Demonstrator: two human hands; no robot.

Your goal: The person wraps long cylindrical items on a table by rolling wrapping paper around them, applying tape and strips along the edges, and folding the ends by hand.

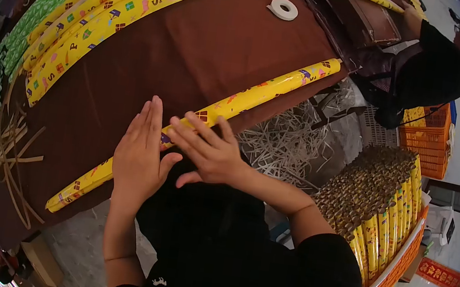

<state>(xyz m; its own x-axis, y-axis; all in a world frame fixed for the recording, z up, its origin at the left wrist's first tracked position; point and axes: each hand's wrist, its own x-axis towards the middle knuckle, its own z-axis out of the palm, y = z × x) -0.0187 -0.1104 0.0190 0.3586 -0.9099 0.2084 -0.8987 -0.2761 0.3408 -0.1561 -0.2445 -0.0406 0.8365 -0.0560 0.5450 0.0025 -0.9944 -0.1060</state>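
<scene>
A long yellow patterned roll (pixel 241 102) lies slantwise along the near edge of the brown-covered table (pixel 197 40). My left hand (pixel 140 158) rests over the roll left of its middle, fingers stretched out and pointing away from me. Just to its right, my right hand (pixel 208 151) lies over the roll with its fingers spread. Neither hand is wrapped round the roll, and the palms are hidden. A small white tape roll (pixel 283 9) sits farther back on the table.
Yellow patterned sheets (pixel 90 38) and green ones (pixel 42 26) lie at the back left, with loose strips (pixel 16 156) nearby. Shredded strips (pixel 288 142) are on the floor. An orange basket (pixel 392 281) holds many yellow rolls. Another person (pixel 434 71) works at the back right.
</scene>
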